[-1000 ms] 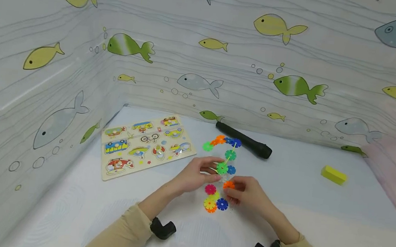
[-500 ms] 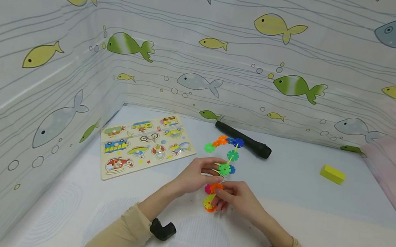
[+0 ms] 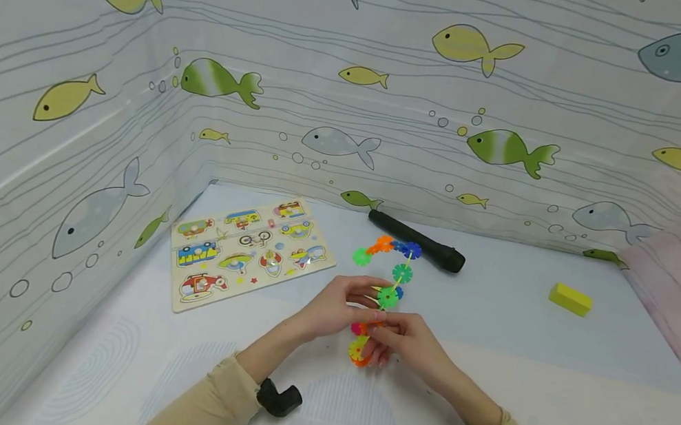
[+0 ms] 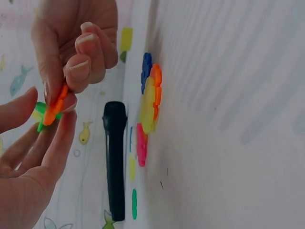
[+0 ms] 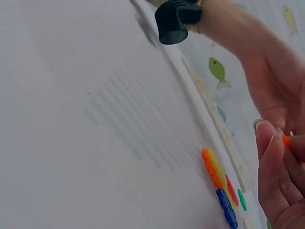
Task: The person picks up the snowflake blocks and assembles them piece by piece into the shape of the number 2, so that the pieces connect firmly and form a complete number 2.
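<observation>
My left hand (image 3: 330, 306) holds a green notched plastic disc (image 3: 389, 297) between fingers and thumb. Beyond it, a teal disc (image 3: 402, 273), a blue disc (image 3: 412, 250), an orange disc (image 3: 385, 244) and a light green disc (image 3: 362, 257) form a curved line. My right hand (image 3: 411, 338) pinches another orange disc (image 4: 56, 109) right at the green one, edges overlapping in the left wrist view. Below the hands lie loose discs: pink (image 4: 141, 144), yellow (image 4: 148, 105), orange (image 4: 157, 81) and dark blue (image 4: 146, 71). In the head view the right fingers hide the dark blue one.
A wooden vehicle puzzle board (image 3: 255, 252) lies at the back left. Behind the discs is a black microphone (image 3: 415, 240), and a yellow block (image 3: 571, 299) sits to the right. Fish-printed sheeting (image 3: 339, 101) rises behind the table.
The right hand has moved left with the orange disc, up to the green disc in the left hand. The line of discs has shifted slightly right.
</observation>
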### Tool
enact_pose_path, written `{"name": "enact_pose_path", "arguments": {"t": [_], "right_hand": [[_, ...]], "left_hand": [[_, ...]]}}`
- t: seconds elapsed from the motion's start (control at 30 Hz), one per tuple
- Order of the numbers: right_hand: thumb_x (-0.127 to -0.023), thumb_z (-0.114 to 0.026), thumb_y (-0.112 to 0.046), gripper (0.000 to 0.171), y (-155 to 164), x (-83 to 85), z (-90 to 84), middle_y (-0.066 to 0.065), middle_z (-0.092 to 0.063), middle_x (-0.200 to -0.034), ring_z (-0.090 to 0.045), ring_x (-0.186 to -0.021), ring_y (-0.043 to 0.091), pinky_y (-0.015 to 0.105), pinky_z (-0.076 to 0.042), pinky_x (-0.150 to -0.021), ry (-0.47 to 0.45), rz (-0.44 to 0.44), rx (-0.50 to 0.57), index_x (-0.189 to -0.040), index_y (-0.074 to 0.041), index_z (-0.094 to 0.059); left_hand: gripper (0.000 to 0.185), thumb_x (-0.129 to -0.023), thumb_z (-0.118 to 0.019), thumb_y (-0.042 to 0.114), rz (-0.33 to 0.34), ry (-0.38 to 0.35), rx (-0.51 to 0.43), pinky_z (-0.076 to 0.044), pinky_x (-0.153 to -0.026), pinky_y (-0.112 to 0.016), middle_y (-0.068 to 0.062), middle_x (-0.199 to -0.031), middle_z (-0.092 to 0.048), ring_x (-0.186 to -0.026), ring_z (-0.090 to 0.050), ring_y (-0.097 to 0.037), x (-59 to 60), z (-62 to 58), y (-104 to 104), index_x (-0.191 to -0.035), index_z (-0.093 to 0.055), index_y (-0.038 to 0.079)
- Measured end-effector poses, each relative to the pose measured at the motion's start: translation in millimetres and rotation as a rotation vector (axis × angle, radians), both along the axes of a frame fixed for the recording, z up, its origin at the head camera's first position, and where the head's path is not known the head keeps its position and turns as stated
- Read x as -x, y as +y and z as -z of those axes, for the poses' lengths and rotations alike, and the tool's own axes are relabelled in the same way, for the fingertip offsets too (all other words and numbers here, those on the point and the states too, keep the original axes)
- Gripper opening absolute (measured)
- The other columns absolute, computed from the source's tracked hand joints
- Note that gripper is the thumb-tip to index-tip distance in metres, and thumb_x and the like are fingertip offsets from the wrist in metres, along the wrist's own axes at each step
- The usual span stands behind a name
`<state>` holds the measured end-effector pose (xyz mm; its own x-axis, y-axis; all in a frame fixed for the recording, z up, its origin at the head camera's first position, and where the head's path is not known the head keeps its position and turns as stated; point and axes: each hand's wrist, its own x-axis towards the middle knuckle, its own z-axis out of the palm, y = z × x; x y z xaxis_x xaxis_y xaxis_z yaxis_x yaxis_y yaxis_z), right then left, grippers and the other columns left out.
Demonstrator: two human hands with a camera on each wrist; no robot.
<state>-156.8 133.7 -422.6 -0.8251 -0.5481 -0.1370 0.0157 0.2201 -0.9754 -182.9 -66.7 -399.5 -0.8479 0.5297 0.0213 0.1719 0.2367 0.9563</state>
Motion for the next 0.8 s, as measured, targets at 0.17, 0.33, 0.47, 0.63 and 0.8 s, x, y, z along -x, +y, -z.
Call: {"name": "enact_pose_path", "arguments": {"t": [0.17, 0.33, 0.47, 0.63, 0.8], "right_hand": [[-0.103, -0.055, -0.022, 0.036, -1.1, 0.4, 1.0, 0.012, -0.073, -0.089, -0.068, -0.073, 0.019, 0.027, -0.059, -0.072, -0.047, 0.002, 0.044, -0.123, 0.007, -0.061], [-0.102, -0.057, -0.021, 0.035, -1.2, -0.6, 0.7, 0.015, -0.073, -0.092, -0.069, -0.078, 0.023, 0.027, -0.06, -0.075, -0.047, 0.033, 0.038, -0.122, 0.007, -0.063], [-0.099, -0.062, -0.02, 0.032, -2.0, -2.6, -0.5, 0.011, -0.072, -0.087, -0.068, -0.076, 0.021, 0.026, -0.059, -0.074, -0.05, 0.104, 0.026, -0.116, 0.006, -0.068], [-0.097, -0.066, -0.017, 0.031, -4.0, -3.6, -1.1, 0.008, -0.073, -0.085, -0.069, -0.074, 0.016, 0.026, -0.06, -0.075, -0.097, 0.165, 0.057, -0.113, 0.009, -0.068], [-0.096, -0.066, -0.011, 0.03, -5.6, -4.8, -1.4, 0.01, -0.075, -0.086, -0.073, -0.075, 0.015, 0.029, -0.061, -0.075, -0.119, 0.228, 0.099, -0.116, 0.013, -0.067]], "left_hand": [[0.045, -0.095, -0.068, 0.023, 0.006, 0.019, 0.01, -0.054, -0.093, -0.028, -0.004, -0.127, -0.067, -0.112, -0.065, -0.02, 0.5, 0.4, -1.6, -0.139, -0.06, 0.018], [0.043, -0.095, -0.068, 0.022, -0.015, 0.045, 0.028, -0.054, -0.09, -0.026, -0.005, -0.126, -0.068, -0.11, -0.066, -0.021, 0.1, 0.6, -2.0, -0.137, -0.061, 0.016], [0.043, -0.094, -0.07, 0.022, -0.03, 0.055, 0.051, -0.054, -0.089, -0.026, -0.005, -0.123, -0.069, -0.108, -0.066, -0.02, -0.1, 2.2, -2.1, -0.136, -0.062, 0.016], [0.043, -0.093, -0.071, 0.022, -0.043, 0.056, 0.074, -0.054, -0.085, -0.024, -0.004, -0.119, -0.07, -0.103, -0.067, -0.019, 0.2, 3.4, -2.4, -0.135, -0.063, 0.018], [0.043, -0.094, -0.071, 0.022, -0.039, 0.048, 0.072, -0.054, -0.083, -0.024, -0.005, -0.119, -0.069, -0.103, -0.066, -0.018, -0.5, 2.1, -1.2, -0.135, -0.063, 0.018]]}}
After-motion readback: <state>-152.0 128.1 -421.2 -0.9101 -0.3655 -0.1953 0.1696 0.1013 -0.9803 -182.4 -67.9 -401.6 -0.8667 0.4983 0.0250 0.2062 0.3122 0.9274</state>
